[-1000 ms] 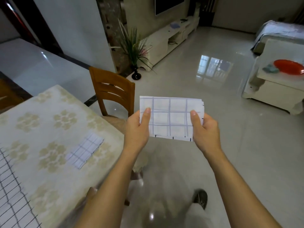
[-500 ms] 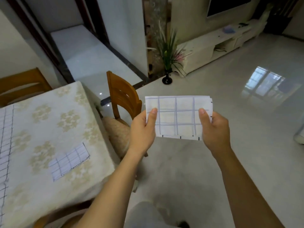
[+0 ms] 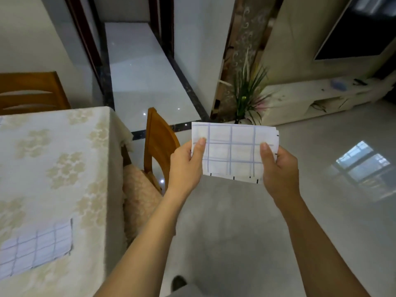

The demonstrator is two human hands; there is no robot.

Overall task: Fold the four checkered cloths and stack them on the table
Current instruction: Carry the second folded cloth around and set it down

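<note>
So the left hand [image 3: 185, 166] and right hand [image 3: 280, 168] still pinch the folded white-and-blue checkered cloth [image 3: 232, 153]; view's swung toward the cream floral counter [image 3: 53, 159], so stacking it there looks next.

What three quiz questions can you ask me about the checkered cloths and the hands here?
1. True or false: only the left hand grips the held checkered cloth.
2. Where does the other folded cloth lie? A on the table; B on the wooden chair; C on the TV stand.
3. Fill in: the held cloth is over the ____, beside the table.
Key: 1 false: the right hand pinches it too, both thumbs on top. 2 A. 3 floor.
</note>
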